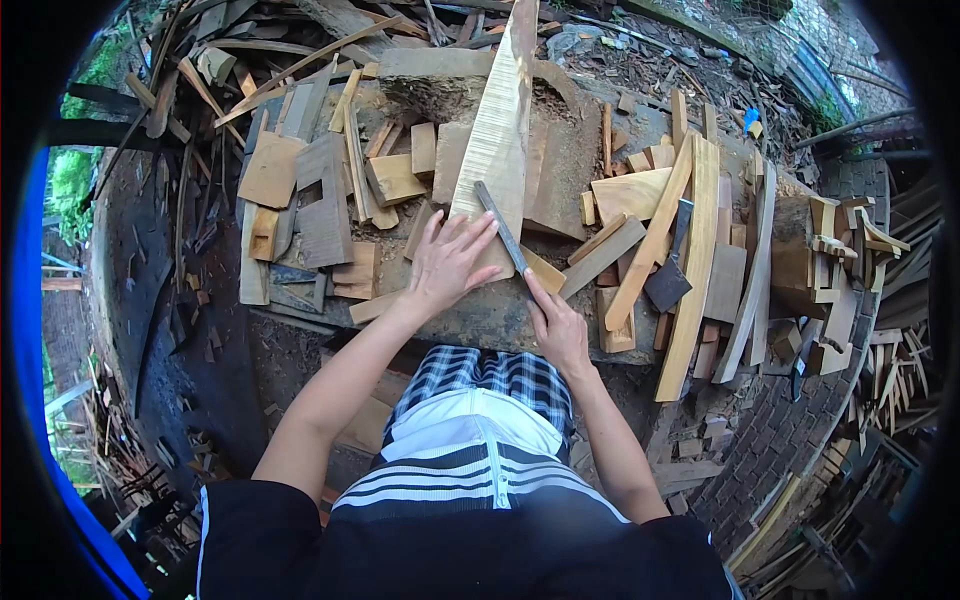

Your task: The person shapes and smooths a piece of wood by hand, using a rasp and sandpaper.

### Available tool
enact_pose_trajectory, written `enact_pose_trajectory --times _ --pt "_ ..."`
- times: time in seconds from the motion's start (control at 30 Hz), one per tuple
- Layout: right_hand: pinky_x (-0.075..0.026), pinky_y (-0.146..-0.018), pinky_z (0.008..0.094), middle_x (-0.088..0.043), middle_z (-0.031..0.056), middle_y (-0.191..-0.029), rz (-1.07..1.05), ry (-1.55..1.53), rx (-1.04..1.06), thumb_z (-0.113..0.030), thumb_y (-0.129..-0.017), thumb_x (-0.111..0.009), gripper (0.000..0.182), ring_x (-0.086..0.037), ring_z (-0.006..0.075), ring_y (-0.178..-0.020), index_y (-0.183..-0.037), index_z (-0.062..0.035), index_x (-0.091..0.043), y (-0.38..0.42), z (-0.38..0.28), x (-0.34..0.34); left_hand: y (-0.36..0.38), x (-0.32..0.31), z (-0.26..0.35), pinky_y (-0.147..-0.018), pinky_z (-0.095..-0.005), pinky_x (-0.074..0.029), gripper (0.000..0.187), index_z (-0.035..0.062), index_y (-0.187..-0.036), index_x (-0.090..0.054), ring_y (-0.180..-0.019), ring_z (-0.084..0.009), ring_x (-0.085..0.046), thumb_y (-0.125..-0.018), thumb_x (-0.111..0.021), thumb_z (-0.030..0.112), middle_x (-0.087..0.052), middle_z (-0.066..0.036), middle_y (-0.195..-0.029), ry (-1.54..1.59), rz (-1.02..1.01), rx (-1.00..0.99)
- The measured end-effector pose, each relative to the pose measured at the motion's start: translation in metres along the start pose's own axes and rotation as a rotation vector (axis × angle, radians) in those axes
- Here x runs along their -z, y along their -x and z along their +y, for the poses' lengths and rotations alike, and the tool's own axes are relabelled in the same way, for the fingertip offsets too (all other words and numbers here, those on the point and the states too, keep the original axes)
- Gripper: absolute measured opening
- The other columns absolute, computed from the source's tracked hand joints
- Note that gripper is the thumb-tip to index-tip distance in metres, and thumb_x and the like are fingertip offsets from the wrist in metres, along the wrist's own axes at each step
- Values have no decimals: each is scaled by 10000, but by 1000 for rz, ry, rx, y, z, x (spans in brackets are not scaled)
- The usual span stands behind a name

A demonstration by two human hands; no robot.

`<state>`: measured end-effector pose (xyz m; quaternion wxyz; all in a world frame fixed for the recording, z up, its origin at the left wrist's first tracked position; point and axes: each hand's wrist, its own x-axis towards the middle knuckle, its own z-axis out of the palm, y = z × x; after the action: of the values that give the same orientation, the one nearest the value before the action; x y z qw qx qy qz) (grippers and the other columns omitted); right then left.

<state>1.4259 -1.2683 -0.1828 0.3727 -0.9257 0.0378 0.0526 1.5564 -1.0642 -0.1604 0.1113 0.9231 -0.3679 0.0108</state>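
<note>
A long pale wooden board, narrowing towards its far end, lies propped on the wood blocks in front of me. My left hand rests on its near end, fingers spread, with the index fingertip right beside the metal tool. In my right hand is the near end of a long, flat, dark grey metal tool, fingers wrapped round it. The tool slants across the board's near face, its far tip pointing away and to the left. My grip hides its near end.
Wood offcuts crowd the workbench to the left. On the right lie long curved strips and a dark-bladed tool. A rough log stands behind the board. Scrap wood is heaped beyond the bench.
</note>
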Motion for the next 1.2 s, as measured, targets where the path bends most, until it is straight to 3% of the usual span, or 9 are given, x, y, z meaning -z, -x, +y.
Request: enact_pose_trajectory --times 0.17,0.23,0.37,0.5,0.57,0.63,0.83,0.9,1.2 --pt "-543 -722 477 -635 187 -835 -25 66 -64 -255 -966 -554 503 -661 386 -797 -1454 -334 -461 -51 -15 6 -36 -8 -28 -1151 -515 -253 638 133 -1399 -535 -1318 -265 -434 -886 -627 502 -498 -7 -1462 -64 43 56" --pt "-541 -710 484 -631 194 -827 102 -21 42 -266 -967 -553 494 -659 390 -767 -1450 -332 -469 -42 -13 0 -26 -2 -21 -1162 -520 -237 636 134 -1397 -538 -1336 -261 -421 -888 -623 506 -497 -7 -1467 -63 42 47" --pt "-533 -669 471 -603 160 -785 -99 34 -87 -211 -950 -586 526 -648 376 -725 -1453 -313 -474 22 -18 2 23 5 9 -1186 -555 -171 686 140 -1420 -511 -1386 -256 -373 -882 -607 554 -485 -1 -1474 -24 -35 20" --pt "-544 -600 475 -586 171 -747 21 71 -15 -246 -957 -566 521 -654 378 -668 -1452 -371 -462 15 -13 0 15 4 9 -1187 -579 -153 725 105 -1404 -521 -1393 -254 -373 -873 -579 596 -494 -17 -1462 -57 -88 -4" --pt "-546 -623 483 -624 185 -804 69 50 4 -248 -957 -561 514 -663 392 -708 -1446 -375 -466 -15 -11 -3 -11 -1 -5 -1191 -562 -160 689 116 -1402 -523 -1397 -265 -369 -891 -578 575 -480 -11 -1476 -141 -56 24" --pt "-539 -735 464 -678 171 -1082 47 23 -38 -208 -954 -568 500 -666 379 -878 -1440 -295 -489 -38 -16 -3 -25 2 -10 -1189 -560 -169 678 96 -1379 -542 -1385 -264 -388 -897 -572 572 -500 -18 -1461 -135 -35 41" --pt "-528 -673 466 -638 173 -859 -58 90 -84 -194 -949 -578 514 -655 380 -764 -1443 -303 -488 21 -22 0 24 9 15 -1184 -560 -173 688 114 -1408 -518 -1380 -268 -403 -898 -572 572 -488 -24 -1475 -93 -103 11" --pt "-535 -587 480 -579 158 -746 6 22 -29 -237 -950 -571 529 -640 384 -651 -1450 -370 -462 41 -15 -5 32 10 24 -1186 -559 -169 697 116 -1421 -502 -1384 -271 -398 -899 -567 574 -476 -23 -1485 -58 -106 28" --pt "-533 -728 490 -677 205 -957 69 -47 1 -220 -954 -564 517 -661 411 -829 -1449 -334 -467 -30 -14 -3 -22 -5 -7 -1183 -566 -170 722 122 -1441 -480 -1399 -282 -378 -912 -516 611 -461 -8 -1502 -141 -48 95"
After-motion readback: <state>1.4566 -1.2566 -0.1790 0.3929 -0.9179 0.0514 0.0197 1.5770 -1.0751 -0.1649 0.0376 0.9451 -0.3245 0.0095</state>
